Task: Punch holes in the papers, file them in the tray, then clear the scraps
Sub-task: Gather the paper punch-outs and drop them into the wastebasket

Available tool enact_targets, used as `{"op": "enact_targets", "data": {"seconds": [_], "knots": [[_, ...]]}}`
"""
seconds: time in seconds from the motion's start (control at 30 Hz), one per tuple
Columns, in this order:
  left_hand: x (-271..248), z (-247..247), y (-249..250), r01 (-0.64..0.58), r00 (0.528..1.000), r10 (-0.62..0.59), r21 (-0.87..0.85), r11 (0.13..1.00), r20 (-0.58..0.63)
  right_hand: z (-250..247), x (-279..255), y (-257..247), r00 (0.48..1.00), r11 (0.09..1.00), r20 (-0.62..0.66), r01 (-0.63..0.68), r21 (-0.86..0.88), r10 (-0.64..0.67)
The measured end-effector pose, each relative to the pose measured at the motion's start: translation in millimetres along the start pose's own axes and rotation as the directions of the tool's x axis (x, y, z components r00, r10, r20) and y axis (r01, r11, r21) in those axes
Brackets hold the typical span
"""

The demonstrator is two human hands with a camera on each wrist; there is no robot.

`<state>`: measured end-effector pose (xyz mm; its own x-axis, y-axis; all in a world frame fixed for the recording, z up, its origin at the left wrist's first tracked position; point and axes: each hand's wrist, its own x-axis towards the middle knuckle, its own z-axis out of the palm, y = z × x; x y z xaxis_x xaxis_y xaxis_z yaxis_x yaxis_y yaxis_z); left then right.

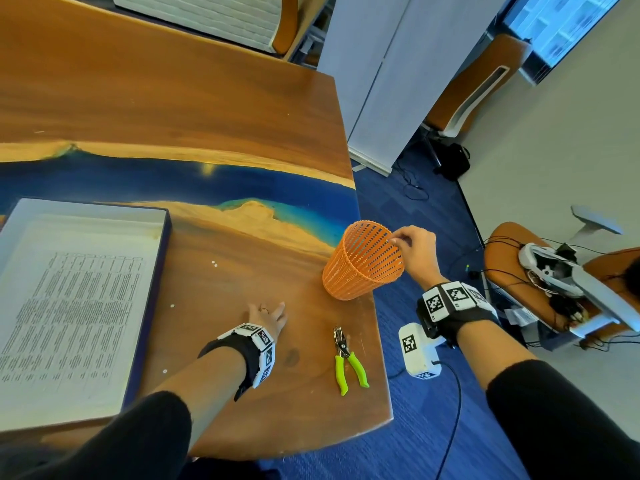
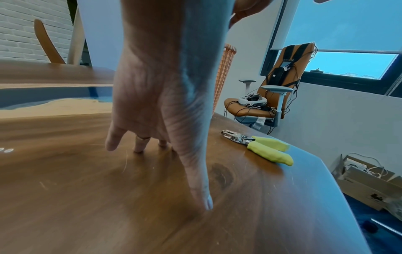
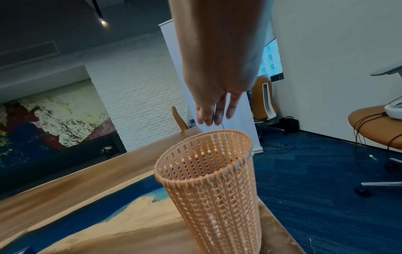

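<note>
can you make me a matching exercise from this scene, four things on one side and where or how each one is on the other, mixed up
Things:
1. orange mesh basket
2. hole punch
3. printed papers
4. left hand

Places or states:
A. lying in the tray at the left of the table
B. fingers spread, fingertips on the bare wood
C. standing near the table's right edge, right hand at its rim
D. lying flat near the front edge, green handles toward the person

Pairs: 1-C, 2-D, 3-A, 4-B
</note>
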<state>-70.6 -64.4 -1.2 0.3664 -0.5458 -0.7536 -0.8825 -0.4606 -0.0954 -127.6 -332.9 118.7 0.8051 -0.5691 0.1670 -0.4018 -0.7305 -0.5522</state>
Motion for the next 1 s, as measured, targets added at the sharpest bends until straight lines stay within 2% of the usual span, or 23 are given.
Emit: {"op": "enact_targets", "data": {"seconds": [0.67, 1.0], "knots": [[7.4, 1.8, 3.4, 0.034, 0.999, -0.034, 0.001, 0.999, 0.031, -2.0, -2.0, 4.7, 0.998, 1.0, 0.064, -0.023, 0.003, 0.023], [7.0, 2.0, 4.6, 0.038, 0.999, -0.038, -0.001, 0.999, 0.016, -2.0, -8.0, 6.8, 0.985, 0.993, 0.171, -0.01, -0.118, 0.03]]}}
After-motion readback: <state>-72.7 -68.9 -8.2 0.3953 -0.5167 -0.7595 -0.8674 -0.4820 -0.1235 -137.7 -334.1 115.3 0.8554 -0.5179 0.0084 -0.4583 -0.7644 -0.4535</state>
